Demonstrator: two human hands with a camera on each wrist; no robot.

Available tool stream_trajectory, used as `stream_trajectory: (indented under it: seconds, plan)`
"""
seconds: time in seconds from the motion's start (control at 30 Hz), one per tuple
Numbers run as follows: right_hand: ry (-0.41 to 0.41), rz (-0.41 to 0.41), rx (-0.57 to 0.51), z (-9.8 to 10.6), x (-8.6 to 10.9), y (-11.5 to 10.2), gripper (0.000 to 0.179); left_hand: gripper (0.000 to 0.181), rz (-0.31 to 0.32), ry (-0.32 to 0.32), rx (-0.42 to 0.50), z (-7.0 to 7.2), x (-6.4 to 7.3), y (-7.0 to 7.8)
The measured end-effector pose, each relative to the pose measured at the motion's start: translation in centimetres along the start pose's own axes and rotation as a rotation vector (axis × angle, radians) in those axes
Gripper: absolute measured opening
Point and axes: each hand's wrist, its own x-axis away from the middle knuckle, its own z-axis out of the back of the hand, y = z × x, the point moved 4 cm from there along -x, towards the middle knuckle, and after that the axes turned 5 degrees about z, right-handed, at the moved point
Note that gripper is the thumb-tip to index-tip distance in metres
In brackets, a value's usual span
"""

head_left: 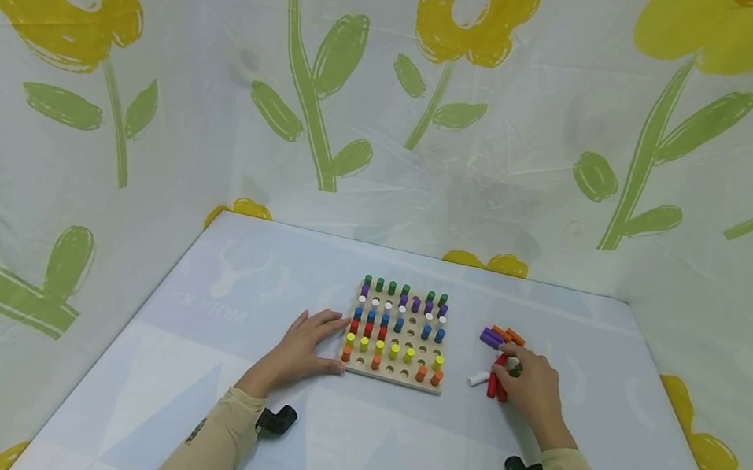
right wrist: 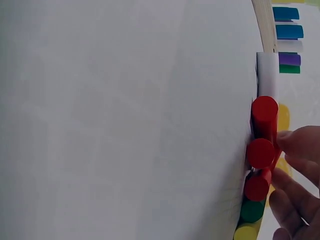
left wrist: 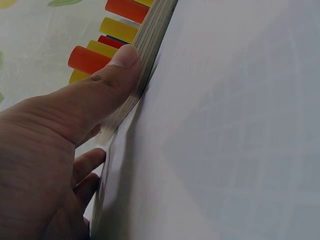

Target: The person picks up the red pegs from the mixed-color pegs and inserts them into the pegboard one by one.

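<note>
A wooden pegboard (head_left: 389,377) with rows of coloured pegs lies mid-table. My left hand (head_left: 304,349) rests at its left side, fingers spread and the thumb touching the front left corner; the left wrist view shows the thumb (left wrist: 112,75) against the board's edge. To the right of the board, my right hand (head_left: 534,391) pinches a red peg (head_left: 501,359) between thumb and fingers, just over a loose pile. Beneath it lie other red pegs (right wrist: 260,153), a green peg (right wrist: 252,211) and a yellow peg (right wrist: 246,231). A white peg (head_left: 478,379) lies left of them.
Purple pegs (head_left: 492,339) and orange pegs (head_left: 515,337) lie loose behind the right hand. On the board, green, purple, white, blue, red, yellow and orange pegs stand in rows, with some bare holes between. A flowered cloth wall (head_left: 482,193) rises behind the table.
</note>
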Motion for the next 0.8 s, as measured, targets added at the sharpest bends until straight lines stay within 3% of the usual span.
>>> stream_trajectory:
  seconds: [0.33, 0.8]
  plan:
    - [-0.015, -0.019, -0.077, 0.2, 0.5, -0.6, 0.041, 0.090, 0.001, 0.007, 0.017, 0.0, 0.1, 0.0]
    - [0.032, -0.019, -0.100, 0.8, 0.6, -1.1, 0.031, 0.090, 0.006, 0.006, 0.015, 0.0, 0.1, 0.0]
